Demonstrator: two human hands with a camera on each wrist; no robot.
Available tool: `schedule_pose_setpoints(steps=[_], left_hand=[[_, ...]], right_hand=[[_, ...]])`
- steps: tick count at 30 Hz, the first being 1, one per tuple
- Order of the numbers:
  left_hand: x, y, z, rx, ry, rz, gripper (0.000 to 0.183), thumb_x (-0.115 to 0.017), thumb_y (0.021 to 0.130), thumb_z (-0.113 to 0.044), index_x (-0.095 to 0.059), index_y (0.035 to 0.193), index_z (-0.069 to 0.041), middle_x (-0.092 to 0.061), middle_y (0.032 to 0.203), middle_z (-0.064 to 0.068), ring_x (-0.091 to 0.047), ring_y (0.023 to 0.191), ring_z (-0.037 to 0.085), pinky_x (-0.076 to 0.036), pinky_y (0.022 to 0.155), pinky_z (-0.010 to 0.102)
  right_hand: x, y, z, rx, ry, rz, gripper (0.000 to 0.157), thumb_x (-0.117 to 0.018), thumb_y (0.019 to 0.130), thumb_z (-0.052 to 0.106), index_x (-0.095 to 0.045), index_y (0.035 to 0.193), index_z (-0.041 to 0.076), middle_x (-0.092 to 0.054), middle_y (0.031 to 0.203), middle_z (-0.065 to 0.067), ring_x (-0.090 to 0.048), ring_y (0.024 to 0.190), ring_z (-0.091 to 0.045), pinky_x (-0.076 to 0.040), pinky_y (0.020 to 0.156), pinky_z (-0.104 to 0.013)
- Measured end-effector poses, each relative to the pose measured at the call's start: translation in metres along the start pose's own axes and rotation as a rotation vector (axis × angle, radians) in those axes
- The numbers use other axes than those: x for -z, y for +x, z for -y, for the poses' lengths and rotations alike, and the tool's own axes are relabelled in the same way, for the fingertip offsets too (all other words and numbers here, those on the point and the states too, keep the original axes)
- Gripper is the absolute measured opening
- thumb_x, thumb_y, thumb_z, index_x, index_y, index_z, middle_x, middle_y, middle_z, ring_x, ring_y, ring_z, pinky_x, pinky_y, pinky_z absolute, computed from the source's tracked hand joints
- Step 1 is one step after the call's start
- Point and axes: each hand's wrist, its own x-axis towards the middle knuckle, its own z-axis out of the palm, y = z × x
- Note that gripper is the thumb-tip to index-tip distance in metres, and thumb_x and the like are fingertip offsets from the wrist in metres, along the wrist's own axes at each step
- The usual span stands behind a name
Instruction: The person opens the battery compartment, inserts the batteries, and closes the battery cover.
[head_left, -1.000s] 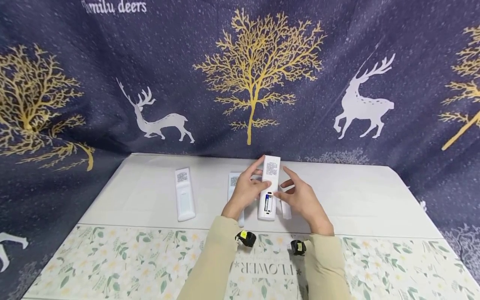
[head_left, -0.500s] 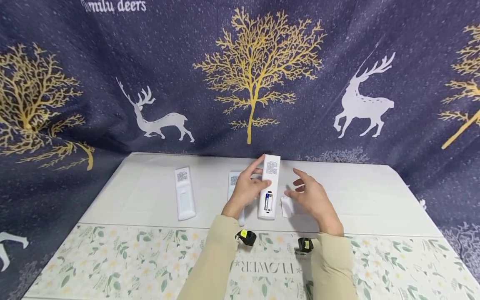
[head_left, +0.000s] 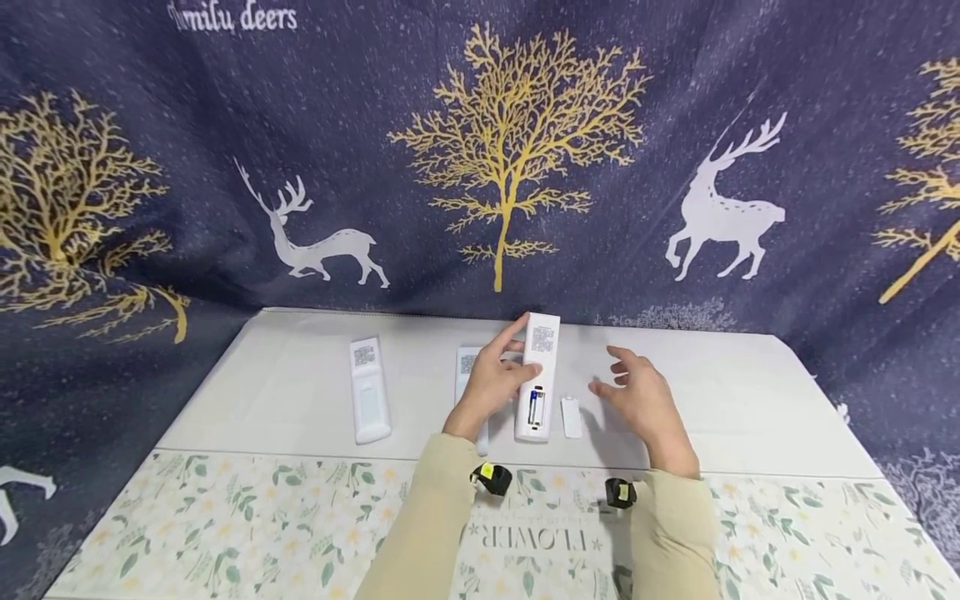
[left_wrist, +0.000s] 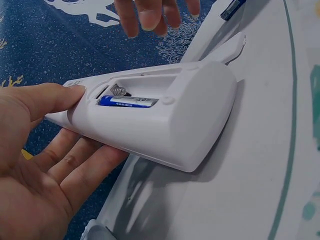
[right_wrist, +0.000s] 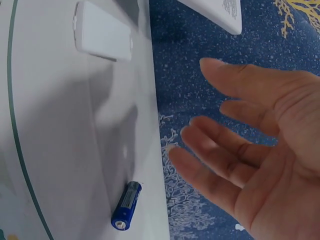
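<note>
My left hand (head_left: 491,379) grips a white remote control (head_left: 538,346) between thumb and fingers, its back facing up. In the left wrist view the battery compartment is uncovered. One blue battery (left_wrist: 127,101) lies in it, and a bare spring (left_wrist: 120,90) shows beside that battery. My right hand (head_left: 641,400) hovers over the table to the right, fingers loosely bent and holding nothing. A white battery cover (head_left: 572,417) lies between the remote and my right hand. The right wrist view shows a loose blue battery (right_wrist: 126,206) on the table below my right hand; the head view hides it.
A second remote (head_left: 370,392) lies face down at the left. Another pale remote (head_left: 466,363) is partly covered by my left hand. The white table (head_left: 720,392) has a floral front part (head_left: 285,517), and a dark patterned cloth (head_left: 450,250) hangs behind it.
My right hand has moved right, away from the remote and the cover, which now shows fully. My left hand keeps holding the remote in the same place.
</note>
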Motion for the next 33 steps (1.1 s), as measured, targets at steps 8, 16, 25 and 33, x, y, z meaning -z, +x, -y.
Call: schedule_pose_setpoints(steps=[8,16,25,33], left_hand=[[-0.001,-0.002,0.003,-0.011,-0.008,0.003,0.086,-0.079,0.092,0.001,-0.046,0.163,-0.035,-0.062,0.129,0.009,-0.072,0.087,0.018,-0.061,0.058,0.033],[-0.001,-0.001,0.002,-0.021,-0.002,0.007,0.086,-0.077,0.093,0.001,-0.044,0.163,-0.035,-0.060,0.129,0.009,-0.072,0.091,0.019,-0.061,0.061,0.033],[-0.002,-0.002,0.000,-0.007,0.010,0.006,0.086,-0.077,0.093,0.000,-0.044,0.163,-0.038,-0.059,0.131,0.009,-0.071,0.089,0.018,-0.061,0.061,0.033],[-0.003,-0.001,0.002,0.001,0.014,0.006,0.087,-0.078,0.093,0.000,-0.044,0.162,-0.040,-0.059,0.132,0.008,-0.071,0.091,0.017,-0.062,0.062,0.034]], right_hand=[[0.002,-0.003,-0.007,-0.102,-0.035,0.027,0.073,-0.076,0.097,0.018,-0.042,0.154,-0.010,-0.056,0.136,-0.038,-0.055,0.125,-0.055,-0.046,0.104,-0.066],[0.002,-0.002,-0.012,-0.237,-0.057,0.116,0.076,-0.077,0.095,0.020,-0.041,0.153,-0.012,-0.053,0.141,-0.040,-0.053,0.128,-0.055,-0.045,0.107,-0.065],[0.001,-0.004,-0.014,-0.296,-0.054,0.126,0.065,-0.077,0.094,0.018,-0.049,0.145,-0.013,-0.060,0.132,-0.038,-0.064,0.112,-0.048,-0.054,0.096,-0.059],[0.004,-0.006,-0.018,-0.305,-0.061,0.110,0.061,-0.077,0.092,0.012,-0.052,0.140,-0.015,-0.065,0.124,-0.036,-0.068,0.101,-0.043,-0.056,0.091,-0.057]])
